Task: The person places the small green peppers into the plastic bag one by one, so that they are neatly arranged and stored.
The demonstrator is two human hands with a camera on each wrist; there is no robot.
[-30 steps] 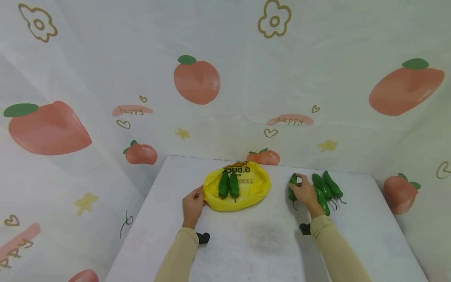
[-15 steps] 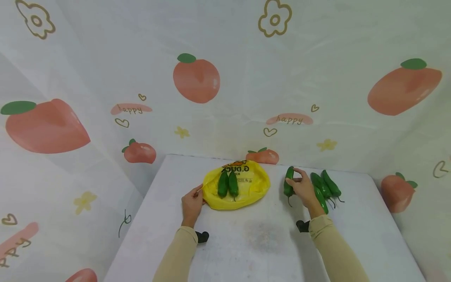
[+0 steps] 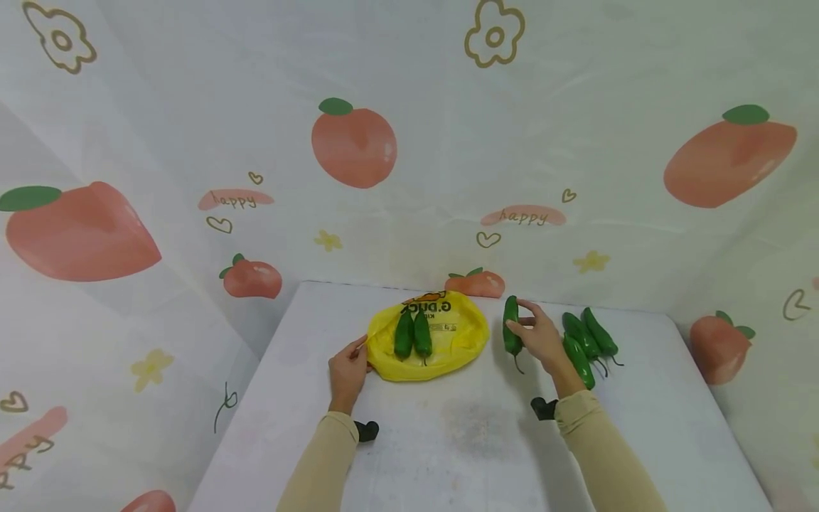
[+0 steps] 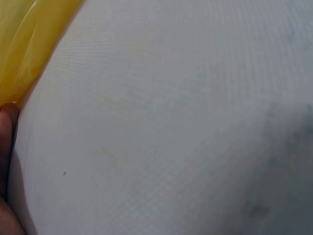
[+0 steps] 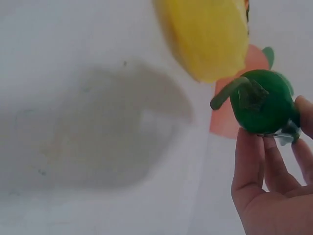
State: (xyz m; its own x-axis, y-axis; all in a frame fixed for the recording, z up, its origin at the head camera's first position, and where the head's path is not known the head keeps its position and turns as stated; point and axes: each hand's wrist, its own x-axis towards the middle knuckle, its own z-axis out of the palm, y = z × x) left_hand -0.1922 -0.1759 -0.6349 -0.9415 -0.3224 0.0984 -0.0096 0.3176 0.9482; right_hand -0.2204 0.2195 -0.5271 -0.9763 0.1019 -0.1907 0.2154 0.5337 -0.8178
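A yellow plastic bag [image 3: 470, 334] with dark mirrored lettering lies spread open on the white table, two green chili peppers [image 3: 403, 334] side by side on it. My left hand [image 3: 348, 375] pinches the bag's left edge; in the left wrist view only fingertips [image 4: 7, 132] show, at the yellow film [image 4: 29, 44]. Right of the bag, my right hand [image 3: 540, 338] grips another green chili pepper [image 3: 510, 327] between thumb and fingers, stem toward me. The right wrist view shows this pepper [image 5: 264, 105] stem-end on, beside the bag [image 5: 208, 34], with a wide shadow below.
Three more green chili peppers [image 3: 579, 333] lie in a cluster on the table [image 3: 473, 469], to the right of my right hand. A white cloth wall [image 3: 416, 235] with printed fruit rises right behind the table's back edge, and similar cloth hangs at both sides.
My right hand has carried its pepper left, away from the cluster and toward the bag. My left hand keeps its pinch on the bag's edge.
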